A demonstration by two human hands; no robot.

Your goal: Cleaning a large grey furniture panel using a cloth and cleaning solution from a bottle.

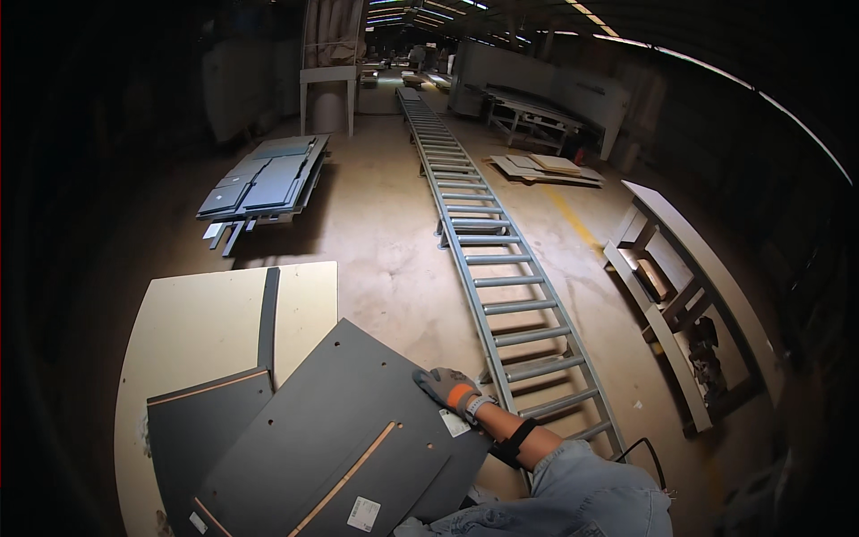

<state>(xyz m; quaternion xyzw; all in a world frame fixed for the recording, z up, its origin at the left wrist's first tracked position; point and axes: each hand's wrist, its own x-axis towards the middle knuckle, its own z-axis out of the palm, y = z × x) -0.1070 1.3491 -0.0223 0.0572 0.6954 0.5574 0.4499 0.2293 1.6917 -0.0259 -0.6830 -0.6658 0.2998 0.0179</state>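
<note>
Head view — gloved right hand (452,390) flat on grey panel (340,430)

dark panel (340,421): matt laminate | roller conveyor (501,286): bare metal | glove (447,387): knit cloth

Dim hall lit by distant ceiling strip lights (420,11), corners vignetted black, straight edges bowed by fisheye, foreground sharp.

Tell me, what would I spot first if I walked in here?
Probably the long roller conveyor, running from the lower right far up the middle of the hall. Next, the big dark grey panel at the bottom, with a gloved right hand resting on its edge above a pale board.
</note>
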